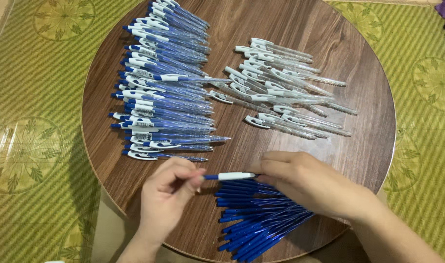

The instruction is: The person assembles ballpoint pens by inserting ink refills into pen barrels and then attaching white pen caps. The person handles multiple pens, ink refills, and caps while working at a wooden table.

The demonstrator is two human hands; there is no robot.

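Head view. Your left hand [170, 187] enters from the lower left of the frame, wrist straight, fingers curled in toward the thumb and pinched on the blue end of a pen [230, 176]. Your right hand [300, 182] comes in from the lower right, forearm angled up and to the left, palm down, fingers bent and closed on the other end of the same pen. The pen lies level between the two hands in the lower centre of the frame, just above the counter [359, 151]; its white section shows in the gap between your hands, with a short blue stretch toward the left hand.

Directly beneath the right hand, at the lower centre, a loose heap of blue refills [254, 224] fans out on the counter; the heel of the right hand covers part of it. In the upper left of the frame lies a broad stack of assembled blue-and-white pens [164, 87], tips pointing right. In the upper right lies a smaller group of clear barrels with white clips [285, 87], well apart from both hands. The counter is round, wood-grained, and stands on a green patterned mat [32, 146].
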